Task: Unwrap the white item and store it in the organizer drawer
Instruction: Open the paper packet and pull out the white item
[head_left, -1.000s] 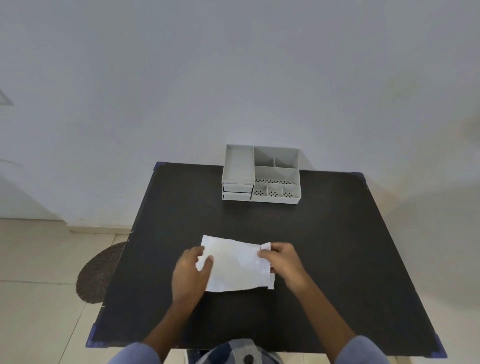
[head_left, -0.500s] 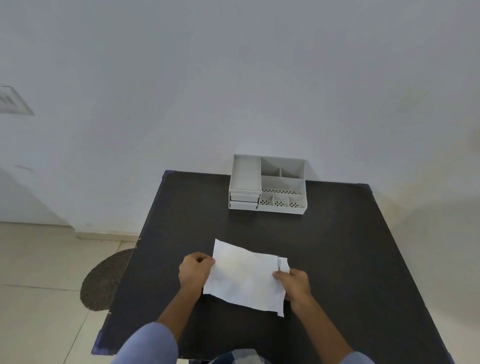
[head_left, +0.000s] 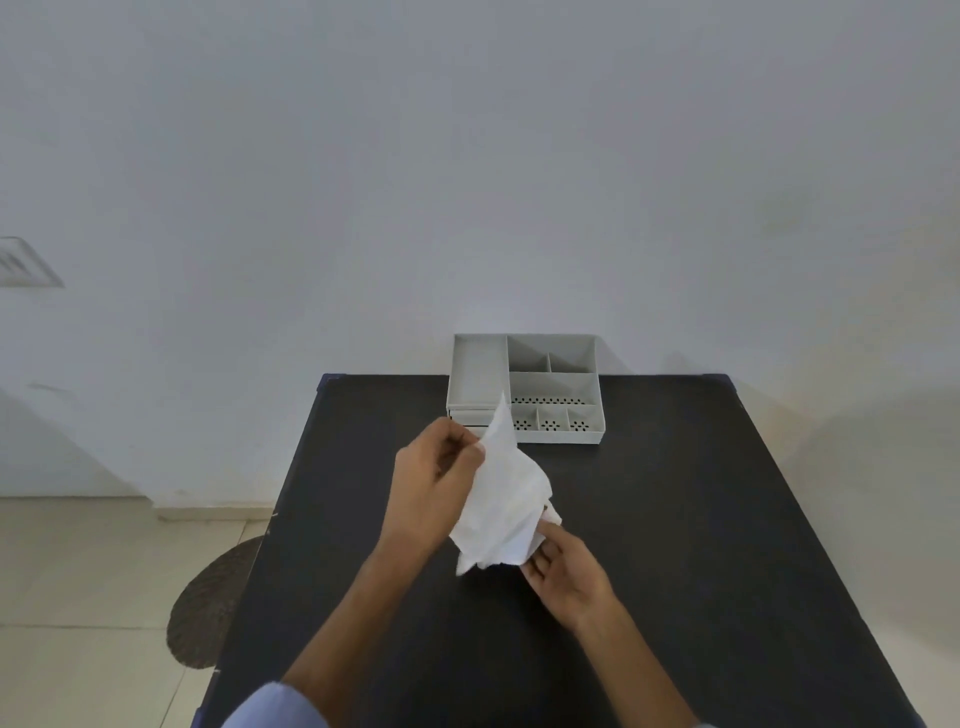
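A white paper wrapper (head_left: 501, 499) is lifted off the black table (head_left: 675, 519), crumpled and standing on end. My left hand (head_left: 431, 488) pinches its upper left edge. My right hand (head_left: 566, 571) grips the lower right part, where a small white piece (head_left: 551, 514) peeks out; I cannot tell what it is. The grey organizer (head_left: 524, 389) stands at the far edge of the table, with open top compartments and two small shut drawers at its front left, partly hidden behind the wrapper's tip.
A white wall rises right behind the organizer. Beige floor tiles lie to the left of the table, with a dark round mat (head_left: 208, 608) next to the table's left edge. A vent (head_left: 26, 262) is on the left wall.
The wrapper lay flat on the table under both hands; now both hands have lifted it and bunched it upright. My left hand rose toward the organizer.
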